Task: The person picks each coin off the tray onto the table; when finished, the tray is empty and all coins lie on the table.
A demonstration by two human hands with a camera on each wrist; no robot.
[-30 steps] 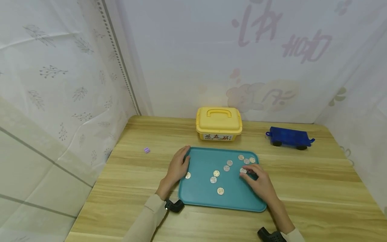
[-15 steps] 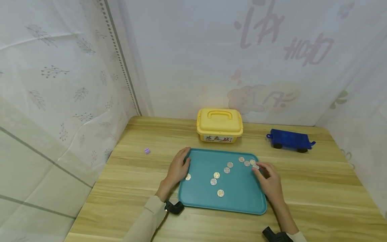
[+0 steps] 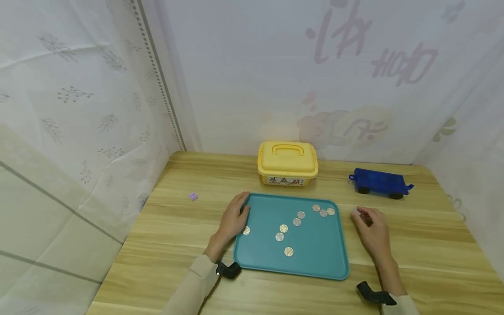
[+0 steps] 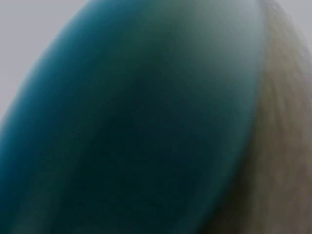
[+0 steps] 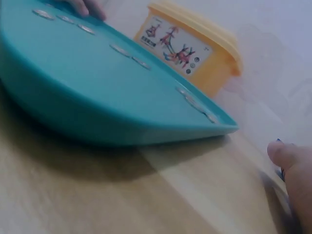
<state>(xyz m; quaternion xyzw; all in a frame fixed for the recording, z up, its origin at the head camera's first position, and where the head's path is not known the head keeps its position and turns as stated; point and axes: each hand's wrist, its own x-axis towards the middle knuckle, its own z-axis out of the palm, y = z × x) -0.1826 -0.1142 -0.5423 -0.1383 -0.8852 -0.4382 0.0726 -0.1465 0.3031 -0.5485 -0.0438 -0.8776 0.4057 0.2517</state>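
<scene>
In the head view, a teal tray point(image 3: 315, 258) lies on the wooden table with several silvery and gold-toned coins on it. A gold-toned coin point(image 3: 288, 251) lies nearest the tray's front edge. My left hand point(image 3: 233, 220) rests along the tray's left rim, close to another coin point(image 3: 246, 230). To the right of the tray, over the bare wood, my right hand point(image 3: 374, 229) pinches a coin point(image 3: 356, 212) between thumb and fingers, mostly covered by the fingertips. The right wrist view shows the right thumb point(image 5: 282, 155) but not the coin. Blur hides the left hand's grip in the left wrist view.
A yellow lidded box point(image 3: 288, 162) with a handle stands behind the tray. Back right is a blue wheeled toy wagon point(image 3: 380, 182). A small purple block point(image 3: 193, 196) lies to the left on the wooden table point(image 3: 165, 245).
My right hand has moved rightward with the coin, from above the tray, past its right rim, to over the table. The left hand stays at the left rim.
</scene>
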